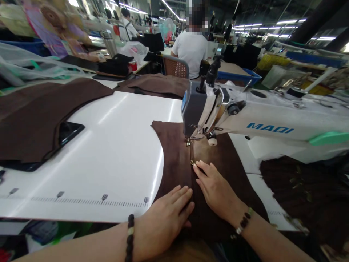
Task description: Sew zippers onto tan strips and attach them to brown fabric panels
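A dark brown fabric piece (174, 160) lies under the head of a white sewing machine (234, 116). A narrow zipper (191, 153) runs along it from the presser foot (188, 142) toward me, with a brass-coloured slider (192, 163) on it. My right hand (216, 187) rests on the fabric, fingers stretched out and a fingertip at the slider. Lying flat on the nearer part of the fabric, left of the zipper line, is my left hand (169, 213), its fingers extended. The needle tip is too small to make out.
Stacked brown fabric pieces (40, 112) lie at the left over a dark tray (71, 131). The white table (117, 153) has a printed ruler along its front edge. Gathered brown fabric (308, 203) sits at the right. A person in a white shirt (190, 51) sits beyond.
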`<action>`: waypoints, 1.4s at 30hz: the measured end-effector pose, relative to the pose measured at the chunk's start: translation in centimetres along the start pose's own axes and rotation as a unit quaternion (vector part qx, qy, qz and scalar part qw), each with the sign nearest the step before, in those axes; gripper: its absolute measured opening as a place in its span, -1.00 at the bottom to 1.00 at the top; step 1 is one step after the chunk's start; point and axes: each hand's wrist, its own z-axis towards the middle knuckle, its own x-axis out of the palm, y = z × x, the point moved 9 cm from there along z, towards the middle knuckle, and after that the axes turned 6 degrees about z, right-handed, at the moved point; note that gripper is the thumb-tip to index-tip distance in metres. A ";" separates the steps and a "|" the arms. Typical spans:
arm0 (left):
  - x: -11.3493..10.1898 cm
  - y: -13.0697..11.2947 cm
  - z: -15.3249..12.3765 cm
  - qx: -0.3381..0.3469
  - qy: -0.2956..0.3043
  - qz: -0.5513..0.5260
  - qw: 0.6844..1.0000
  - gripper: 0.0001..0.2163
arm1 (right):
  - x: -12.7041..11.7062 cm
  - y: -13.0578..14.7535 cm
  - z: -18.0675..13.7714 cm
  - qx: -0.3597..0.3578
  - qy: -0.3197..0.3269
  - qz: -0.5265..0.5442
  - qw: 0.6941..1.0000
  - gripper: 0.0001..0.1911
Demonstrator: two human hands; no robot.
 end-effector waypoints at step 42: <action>1.3 5.0 1.9 -0.053 0.030 -0.059 0.996 -0.64 | 1.0 -2.1 1.9 0.074 0.034 -0.039 0.996 -0.50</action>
